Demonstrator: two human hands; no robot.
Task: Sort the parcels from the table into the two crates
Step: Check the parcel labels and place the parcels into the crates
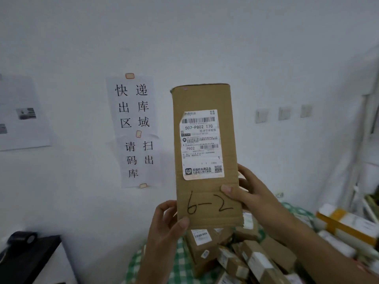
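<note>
I hold a tall brown cardboard parcel upright in front of the white wall. It bears a white shipping label and the handwritten mark "6-2" near its bottom. My left hand grips its lower left corner, thumb on the front face. My right hand grips its right edge a little higher, thumb also on the front. Below, a pile of several brown parcels lies on a table with a green checked cloth. No crate is in view.
Paper signs with Chinese characters are taped to the wall. A dark surface with a black object sits at lower left. White and yellow boxes are stacked at the right, next to a shelf edge. Wall switches are behind.
</note>
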